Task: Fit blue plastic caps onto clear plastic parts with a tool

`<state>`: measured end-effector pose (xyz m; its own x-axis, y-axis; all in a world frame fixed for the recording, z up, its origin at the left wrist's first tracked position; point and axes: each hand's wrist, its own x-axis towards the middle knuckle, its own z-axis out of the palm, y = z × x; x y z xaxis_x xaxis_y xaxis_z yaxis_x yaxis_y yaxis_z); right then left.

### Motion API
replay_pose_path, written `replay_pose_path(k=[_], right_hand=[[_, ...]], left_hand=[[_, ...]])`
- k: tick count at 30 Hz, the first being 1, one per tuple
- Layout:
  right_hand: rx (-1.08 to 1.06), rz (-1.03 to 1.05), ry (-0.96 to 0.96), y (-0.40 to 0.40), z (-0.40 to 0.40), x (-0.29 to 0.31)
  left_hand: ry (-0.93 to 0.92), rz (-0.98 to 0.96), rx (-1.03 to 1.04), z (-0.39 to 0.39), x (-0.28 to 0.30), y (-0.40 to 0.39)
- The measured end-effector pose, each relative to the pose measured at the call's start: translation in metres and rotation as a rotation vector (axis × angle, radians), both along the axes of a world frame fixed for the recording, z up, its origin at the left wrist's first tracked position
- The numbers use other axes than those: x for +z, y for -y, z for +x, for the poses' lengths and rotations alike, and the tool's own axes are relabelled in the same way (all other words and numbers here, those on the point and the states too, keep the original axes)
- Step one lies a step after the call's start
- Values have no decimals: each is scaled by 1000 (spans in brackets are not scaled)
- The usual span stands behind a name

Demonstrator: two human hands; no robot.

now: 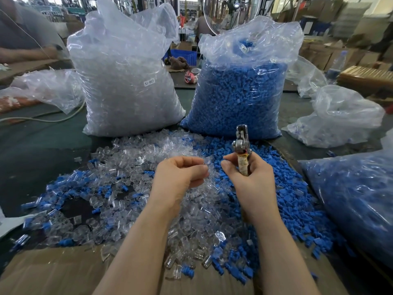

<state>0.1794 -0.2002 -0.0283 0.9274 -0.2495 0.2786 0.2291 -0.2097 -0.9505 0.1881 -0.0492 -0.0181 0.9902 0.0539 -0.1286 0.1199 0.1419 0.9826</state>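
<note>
My right hand (248,179) grips the taped handle of a metal plier-like tool (242,145), whose jaws point up and away. My left hand (180,173) hovers over the pile with its fingers curled, pinching a clear plastic part (209,169) at the fingertips, close to my right thumb. Loose clear plastic parts (148,158) cover the middle of the table. A heap of loose blue caps (287,188) lies to the right. Several fitted pieces, clear with blue, lie at the left (57,188).
Two tall plastic bags stand behind the pile: one of clear parts (127,81), one of blue caps (240,92). Another bag with blue pieces (357,199) lies at the right. Cardboard (53,271) covers the near table edge. A person's arm (27,52) shows at far left.
</note>
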Motion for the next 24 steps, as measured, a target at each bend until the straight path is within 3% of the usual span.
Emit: replay_pose_path(k=[7, 14, 24], right_hand=[[44, -16, 32, -5, -1, -1], [-53, -124, 34, -6, 1, -6], [-58, -176, 2, -8, 1, -4]], left_hand=[[-42, -94, -36, -2, 5, 9], [-42, -125, -56, -6, 8, 12], [94, 86, 44, -8, 11, 16]])
